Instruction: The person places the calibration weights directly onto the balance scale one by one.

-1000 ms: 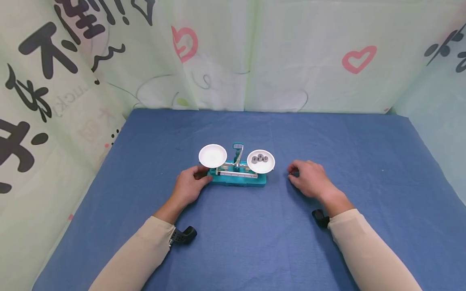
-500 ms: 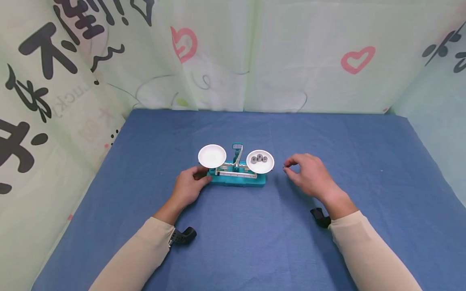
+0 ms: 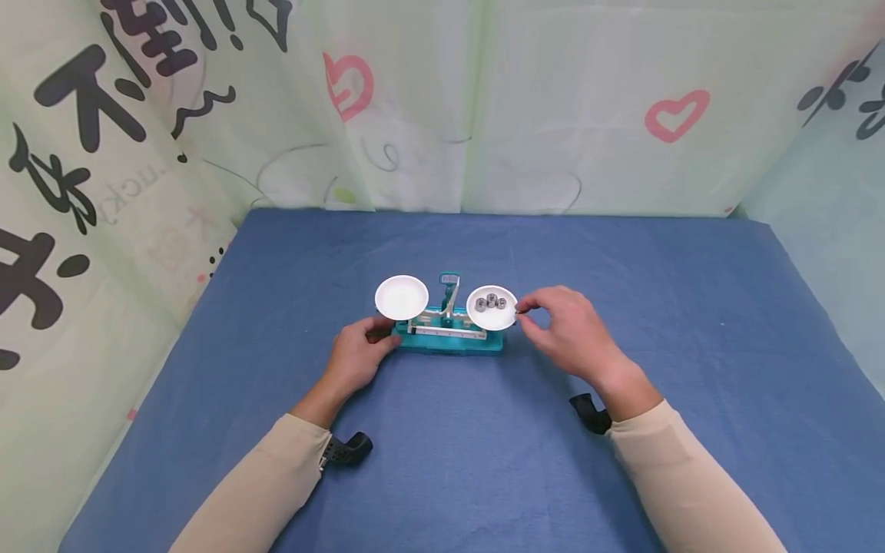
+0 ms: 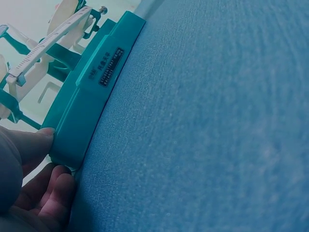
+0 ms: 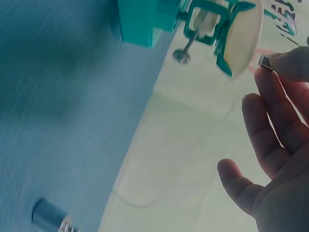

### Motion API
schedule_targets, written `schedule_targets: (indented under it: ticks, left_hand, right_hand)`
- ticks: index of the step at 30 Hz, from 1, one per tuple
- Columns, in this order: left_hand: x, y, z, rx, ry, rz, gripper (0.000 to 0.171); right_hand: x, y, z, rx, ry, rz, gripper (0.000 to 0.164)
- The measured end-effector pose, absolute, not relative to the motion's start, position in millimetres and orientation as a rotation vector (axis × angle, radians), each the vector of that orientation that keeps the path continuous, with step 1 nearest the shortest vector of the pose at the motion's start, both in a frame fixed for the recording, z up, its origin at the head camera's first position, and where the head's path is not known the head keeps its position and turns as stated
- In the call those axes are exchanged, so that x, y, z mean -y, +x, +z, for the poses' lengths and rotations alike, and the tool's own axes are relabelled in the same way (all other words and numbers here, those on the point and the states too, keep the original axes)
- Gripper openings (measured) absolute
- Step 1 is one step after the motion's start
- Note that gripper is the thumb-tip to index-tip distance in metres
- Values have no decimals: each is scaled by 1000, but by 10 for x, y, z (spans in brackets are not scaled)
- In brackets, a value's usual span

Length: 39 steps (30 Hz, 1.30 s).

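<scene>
A teal balance scale (image 3: 449, 342) stands on the blue cloth. My left hand (image 3: 356, 355) holds the left end of its base; in the left wrist view the thumb lies on the base's top edge and the fingers curl at its end. Three small metal weights (image 3: 492, 299) sit in the white right pan (image 3: 492, 321). The white left pan (image 3: 402, 298) shows nothing on it. My right hand (image 3: 574, 330) is at the right pan's outer rim. Between thumb and forefinger it pinches a small metal weight (image 5: 265, 62), close beside the pan in the right wrist view.
Blue cloth (image 3: 442, 445) covers the table. Pale printed curtains (image 3: 553, 115) hang behind it and at both sides. A metal adjusting knob (image 5: 181, 56) juts from the beam's right end. Low in the right wrist view lies a blurred dark cylinder (image 5: 48, 212) of unclear kind.
My right hand has risen from the cloth and moved left to the rim of the right pan, pinching the small weight. The left hand stays on the base.
</scene>
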<state>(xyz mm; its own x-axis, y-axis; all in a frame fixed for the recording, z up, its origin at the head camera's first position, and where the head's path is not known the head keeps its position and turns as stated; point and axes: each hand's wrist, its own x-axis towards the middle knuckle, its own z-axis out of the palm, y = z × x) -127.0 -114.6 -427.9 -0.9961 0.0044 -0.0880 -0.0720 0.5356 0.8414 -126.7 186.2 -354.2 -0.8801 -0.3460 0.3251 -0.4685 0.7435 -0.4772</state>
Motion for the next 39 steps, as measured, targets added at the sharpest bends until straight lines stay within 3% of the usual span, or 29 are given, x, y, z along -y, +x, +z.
schedule_targets:
  ticks: [39]
  left_hand:
    - [1163,-1261,-4281,-2692,2,1491,35]
  right_hand:
    - [-1545,-1443,-3548,2797,620,837,8]
